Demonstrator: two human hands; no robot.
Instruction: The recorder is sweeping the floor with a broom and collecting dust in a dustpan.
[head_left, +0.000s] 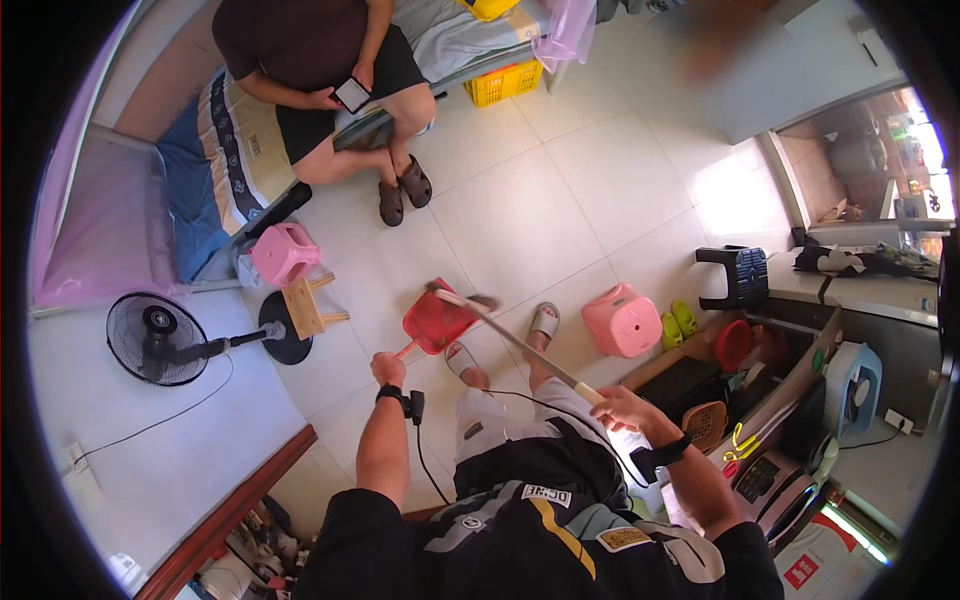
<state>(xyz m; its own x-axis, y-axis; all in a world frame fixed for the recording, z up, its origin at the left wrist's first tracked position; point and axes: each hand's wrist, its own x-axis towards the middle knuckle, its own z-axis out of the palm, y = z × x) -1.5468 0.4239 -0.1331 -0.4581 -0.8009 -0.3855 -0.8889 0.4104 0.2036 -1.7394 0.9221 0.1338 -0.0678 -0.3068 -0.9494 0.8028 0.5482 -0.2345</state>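
A red dustpan (437, 321) is low over the tiled floor in front of my feet. My left hand (388, 370) is closed around the end of its handle. In my right hand (622, 408) is the pale handle of a broom (530, 352), which slants forward and left from my right side. The broom's dark bristles are at the far right edge of the dustpan, partly behind the stick. Whether the dustpan rests on the floor, and whether any dirt lies in it, I cannot make out.
Ahead left, a person (320, 80) sits on a bed holding a phone. A wooden stool (303, 307), pink stool (286, 254) and standing fan (157, 338) are on my left. Another pink stool (622, 320), green shoes (679, 325) and a black stool (733, 277) stand right.
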